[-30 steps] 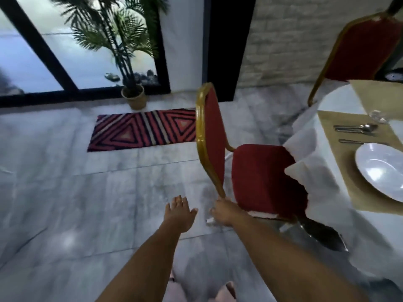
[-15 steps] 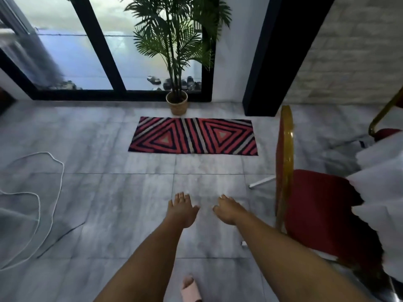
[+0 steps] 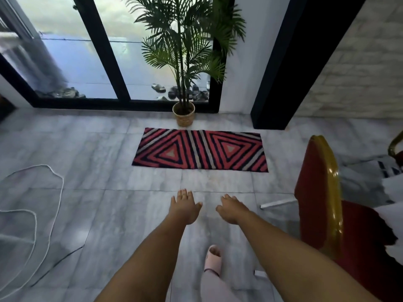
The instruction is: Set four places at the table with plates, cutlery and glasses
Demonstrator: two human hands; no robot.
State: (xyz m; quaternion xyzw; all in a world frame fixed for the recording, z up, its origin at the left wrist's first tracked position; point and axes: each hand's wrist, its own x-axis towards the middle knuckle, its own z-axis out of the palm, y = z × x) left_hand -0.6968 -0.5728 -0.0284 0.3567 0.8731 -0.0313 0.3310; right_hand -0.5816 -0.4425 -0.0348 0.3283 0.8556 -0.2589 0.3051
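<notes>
Tablecloth point(image 3: 392, 216), white and draped, shows only at the right edge of the frame, touching the seat of a red chair point(image 3: 316, 192) with a gold frame. Both arms reach forward over grey floor tiles. The left hand point(image 3: 185, 207) is flat with fingers spread, empty. The right hand point(image 3: 232, 209) hangs relaxed beside it, also empty. A striped rug point(image 3: 200, 149) lies above them, a potted palm point(image 3: 184, 114) beyond it. A white cable point(image 3: 43, 192) loops at the left.
</notes>
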